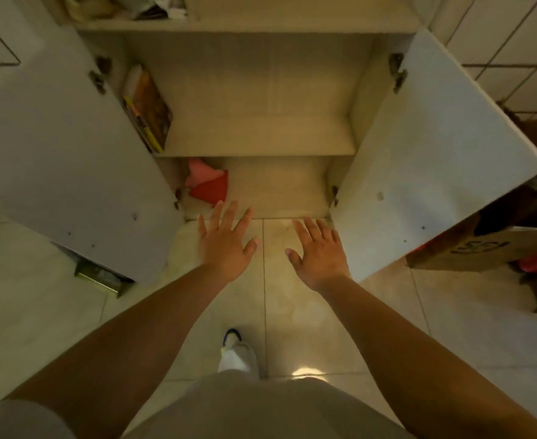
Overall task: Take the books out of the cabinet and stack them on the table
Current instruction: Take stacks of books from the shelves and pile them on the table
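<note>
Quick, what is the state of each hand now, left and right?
Left hand: open, fingers spread, holding nothing.
Right hand: open, fingers spread, holding nothing.

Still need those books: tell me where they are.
The books lean against the cabinet's left inner wall on the middle shelf, above the red cloth.

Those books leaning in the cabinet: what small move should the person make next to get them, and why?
Probably reach the left hand up and left toward the books. They lean against the left wall of the middle shelf, both cabinet doors stand open, and both hands, the right hand too, are open and hold nothing.
</note>
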